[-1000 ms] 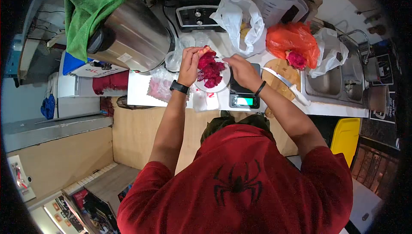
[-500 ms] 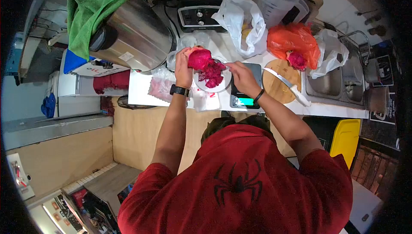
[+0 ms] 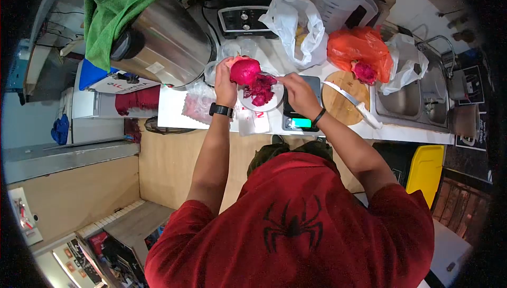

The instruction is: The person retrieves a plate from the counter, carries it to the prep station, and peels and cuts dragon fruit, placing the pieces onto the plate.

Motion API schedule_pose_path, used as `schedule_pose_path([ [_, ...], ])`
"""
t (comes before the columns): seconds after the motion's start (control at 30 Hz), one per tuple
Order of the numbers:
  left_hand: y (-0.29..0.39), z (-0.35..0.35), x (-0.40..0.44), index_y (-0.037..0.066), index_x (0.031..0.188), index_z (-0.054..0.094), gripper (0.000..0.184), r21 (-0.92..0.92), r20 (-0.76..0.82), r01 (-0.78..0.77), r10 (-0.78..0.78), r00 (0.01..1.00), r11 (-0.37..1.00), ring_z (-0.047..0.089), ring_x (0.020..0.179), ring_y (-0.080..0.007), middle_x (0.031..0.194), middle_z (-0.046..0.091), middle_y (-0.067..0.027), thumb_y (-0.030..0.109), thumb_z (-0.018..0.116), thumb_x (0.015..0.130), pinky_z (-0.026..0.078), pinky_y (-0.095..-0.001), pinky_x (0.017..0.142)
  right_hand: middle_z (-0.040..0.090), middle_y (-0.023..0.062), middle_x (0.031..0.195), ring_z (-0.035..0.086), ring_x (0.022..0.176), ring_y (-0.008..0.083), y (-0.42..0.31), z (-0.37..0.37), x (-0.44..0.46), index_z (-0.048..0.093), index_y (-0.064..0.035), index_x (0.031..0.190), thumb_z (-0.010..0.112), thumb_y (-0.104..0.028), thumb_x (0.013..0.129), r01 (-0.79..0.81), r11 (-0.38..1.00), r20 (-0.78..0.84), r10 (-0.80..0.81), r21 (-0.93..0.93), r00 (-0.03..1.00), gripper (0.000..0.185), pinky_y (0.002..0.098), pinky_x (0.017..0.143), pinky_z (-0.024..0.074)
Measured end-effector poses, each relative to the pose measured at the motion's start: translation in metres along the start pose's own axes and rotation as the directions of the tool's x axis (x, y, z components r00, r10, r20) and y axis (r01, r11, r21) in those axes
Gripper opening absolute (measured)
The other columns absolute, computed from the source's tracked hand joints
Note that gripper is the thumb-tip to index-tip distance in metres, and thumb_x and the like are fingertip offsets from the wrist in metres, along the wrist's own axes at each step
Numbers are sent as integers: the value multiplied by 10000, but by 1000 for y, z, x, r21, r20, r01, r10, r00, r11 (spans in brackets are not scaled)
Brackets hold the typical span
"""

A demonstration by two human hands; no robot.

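Observation:
My left hand is wrapped round a halved dragon fruit, its deep magenta cut side turned toward the plate. In my right hand is a metal spoon, mostly hidden by fruit and fingers, its tip at the flesh. Below both lies a white plate bearing scooped magenta chunks. Under my right wrist sits a dark kitchen scale with a lit green display. Another dragon fruit piece rests at the back of the round wooden board.
A white-handled knife lies across the board. Behind stand an orange plastic bag, a white bag and a black appliance. A large steel container is at the left, a sink at the right.
My hands stay almost in place. The spoon and the loose flesh by the fruit have shifted slightly; the view has moved a little.

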State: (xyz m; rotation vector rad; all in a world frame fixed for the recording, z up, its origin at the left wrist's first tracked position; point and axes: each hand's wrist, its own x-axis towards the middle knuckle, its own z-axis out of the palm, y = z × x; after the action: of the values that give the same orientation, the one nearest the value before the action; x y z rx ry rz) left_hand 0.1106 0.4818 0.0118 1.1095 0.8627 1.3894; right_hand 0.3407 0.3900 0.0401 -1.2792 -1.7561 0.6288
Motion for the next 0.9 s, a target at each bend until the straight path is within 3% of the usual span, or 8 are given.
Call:
schedule_pose_path([
  [0.33,9,1,-4,-1,1236,505,370,-182,-41,50,-58,997,982,529,1112,-211,1256,526,-145,282,353,1052,422,-318,987,555,81,934,544,793,259,14,4,-20,641,-64,1102,503,73,809,95,988,86,-85,-123,993,352,315,734,452],
  [0.47,10,1,-6,-3,1199,538,356,-127,-47,-1,-5,999,992,533,1113,-218,1260,531,-149,269,369,1044,423,-317,988,549,79,909,541,780,262,8,7,-21,644,-72,1095,511,69,805,119,988,50,-114,-99,992,349,321,718,451],
  [0.53,4,-7,-1,1,1212,553,374,133,36,-162,158,987,978,560,1083,-235,1272,541,-160,293,419,1021,452,-332,955,551,81,906,546,789,263,8,11,-27,647,-62,1078,513,48,822,69,994,51,-65,-83,997,309,327,709,450],
  [0.57,20,4,-1,1,1212,553,374,116,58,-162,156,986,980,560,1083,-235,1272,541,-160,293,419,1021,452,-332,955,551,81,906,546,789,263,7,12,-29,647,-62,1078,513,48,822,58,993,33,-55,-103,998,309,327,709,450],
  [0.63,53,25,-13,8,1273,528,423,-239,-41,141,-156,987,961,588,1050,-246,1284,548,-172,318,470,991,495,-350,896,559,94,874,543,762,273,5,12,-38,641,-51,1093,502,27,853,-71,997,-20,71,-27,997,288,321,701,447],
  [0.73,70,44,-29,16,1334,482,506,-346,88,215,-196,977,913,595,1061,-257,1252,586,-142,392,468,996,509,-381,882,589,74,854,536,720,230,5,3,-55,630,-47,1119,506,-8,889,-249,960,-104,263,125,959,264,308,686,448],
  [0.8,74,66,-46,17,1369,446,536,-396,51,277,-280,959,875,591,1091,-274,1263,582,-145,411,448,1005,492,-405,936,613,39,850,535,721,158,-7,-12,-71,624,-41,1134,520,-43,913,-428,713,-42,538,556,842,245,270,676,445],
  [0.9,68,98,-80,39,1360,466,448,-479,262,523,-454,852,705,562,1156,-258,1384,498,-146,334,413,1027,493,-400,968,619,10,875,540,771,94,-7,-51,-110,627,-50,1137,532,-54,920,-401,626,-82,598,669,797,238,219,671,435],
])
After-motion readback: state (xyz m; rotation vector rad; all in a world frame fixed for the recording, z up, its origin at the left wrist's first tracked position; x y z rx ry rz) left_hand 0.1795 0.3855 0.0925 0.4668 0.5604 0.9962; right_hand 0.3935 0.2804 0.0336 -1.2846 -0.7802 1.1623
